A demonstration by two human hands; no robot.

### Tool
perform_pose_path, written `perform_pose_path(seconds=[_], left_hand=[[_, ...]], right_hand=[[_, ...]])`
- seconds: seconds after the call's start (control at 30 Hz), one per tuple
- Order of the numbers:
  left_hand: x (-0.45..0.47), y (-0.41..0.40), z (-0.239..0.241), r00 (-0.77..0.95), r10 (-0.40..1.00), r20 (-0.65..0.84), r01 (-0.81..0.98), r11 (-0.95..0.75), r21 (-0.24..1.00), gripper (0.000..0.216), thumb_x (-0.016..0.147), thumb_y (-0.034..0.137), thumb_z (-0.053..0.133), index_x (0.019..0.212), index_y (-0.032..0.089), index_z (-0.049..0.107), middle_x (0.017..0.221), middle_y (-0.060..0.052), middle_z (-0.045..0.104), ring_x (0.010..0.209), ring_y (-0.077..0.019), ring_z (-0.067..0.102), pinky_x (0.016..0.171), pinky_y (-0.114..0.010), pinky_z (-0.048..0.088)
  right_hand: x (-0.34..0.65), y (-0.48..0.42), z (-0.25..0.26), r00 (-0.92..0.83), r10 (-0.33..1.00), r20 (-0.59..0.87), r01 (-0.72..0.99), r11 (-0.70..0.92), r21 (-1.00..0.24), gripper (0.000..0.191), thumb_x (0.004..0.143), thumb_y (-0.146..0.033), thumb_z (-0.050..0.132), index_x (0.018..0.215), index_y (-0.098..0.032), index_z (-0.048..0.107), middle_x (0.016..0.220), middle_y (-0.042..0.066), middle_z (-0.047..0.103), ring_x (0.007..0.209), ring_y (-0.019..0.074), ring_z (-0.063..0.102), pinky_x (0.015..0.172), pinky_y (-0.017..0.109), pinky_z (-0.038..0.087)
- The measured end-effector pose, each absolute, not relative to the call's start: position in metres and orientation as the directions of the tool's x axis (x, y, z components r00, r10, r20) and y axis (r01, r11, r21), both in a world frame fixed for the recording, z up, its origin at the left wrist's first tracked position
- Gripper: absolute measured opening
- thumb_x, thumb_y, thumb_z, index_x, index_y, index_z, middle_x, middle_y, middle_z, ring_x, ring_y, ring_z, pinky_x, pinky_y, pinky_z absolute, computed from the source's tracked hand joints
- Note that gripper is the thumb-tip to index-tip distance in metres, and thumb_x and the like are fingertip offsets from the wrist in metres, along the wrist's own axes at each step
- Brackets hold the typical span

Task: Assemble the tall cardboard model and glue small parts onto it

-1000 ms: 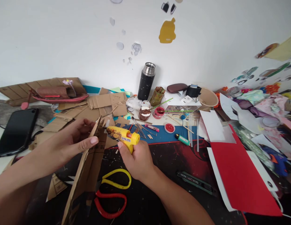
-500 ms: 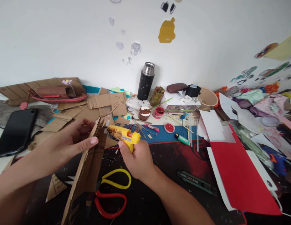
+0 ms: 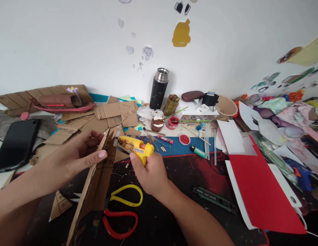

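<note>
My left hand (image 3: 83,152) grips a folded cardboard piece (image 3: 98,186) near its upper end, thumb on the near face and fingers behind it. The cardboard stands on edge, slanting toward me. In my right hand (image 3: 151,174) is a yellow glue gun (image 3: 135,147), its front part stained brown. The gun's nozzle points left, close to the top of the cardboard; whether the tip touches cannot be made out. Scissors with one yellow and one red handle (image 3: 127,195) lie just right of the cardboard, their blades partly hidden by it.
A green-black utility knife (image 3: 214,199) lies right of my forearm, near red paper (image 3: 266,191). Farther back stand a black thermos (image 3: 159,90), open paint jars (image 3: 157,127) and a model boat (image 3: 64,106). A phone (image 3: 16,143) lies left, a cardboard scrap (image 3: 59,205) nearer me.
The glue gun's nozzle has shifted very slightly at the cardboard's upper edge. Both hands keep their hold, and the whole view has drifted a little.
</note>
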State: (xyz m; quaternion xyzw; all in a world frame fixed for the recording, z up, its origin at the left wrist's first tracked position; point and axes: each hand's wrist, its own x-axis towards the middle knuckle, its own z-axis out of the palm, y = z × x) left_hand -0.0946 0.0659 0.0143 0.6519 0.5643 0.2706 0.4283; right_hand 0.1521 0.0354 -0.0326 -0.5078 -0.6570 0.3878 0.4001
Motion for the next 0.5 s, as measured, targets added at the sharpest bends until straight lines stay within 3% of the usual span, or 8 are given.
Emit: perform_pose_path(seconds=[0.2,0.5], left_hand=[[-0.0927,0.0667,0.0201,0.226,0.964,-0.138,0.521,0.001,0.854,0.046,0.085,0.067,0.076,0.107,0.028,0.066,0.106,-0.008,0.085,0.105,-0.0311,0.081,0.088,-0.04,0.071],[-0.0945,0.0651,0.0144,0.197,0.97,-0.14,0.546,0.01,0.838,0.054,0.085,0.076,0.073,0.108,0.028,0.066,0.109,-0.009,0.084,0.107,-0.0322,0.079,0.089,-0.04,0.071]], right_hand=[[0.1525,0.0354,-0.0331,-0.15,0.979,0.139,0.369,0.186,-0.911,0.043,0.103,-0.046,0.059,0.069,-0.026,0.043,0.061,-0.003,0.047,0.058,0.0146,0.045,0.06,0.03,0.036],[0.1527,0.0373,-0.0335,-0.141,0.98,0.143,0.369,0.186,-0.911,0.042,0.103,-0.045,0.058,0.068,-0.026,0.044,0.061,-0.003,0.051,0.059,0.0152,0.049,0.062,0.031,0.037]])
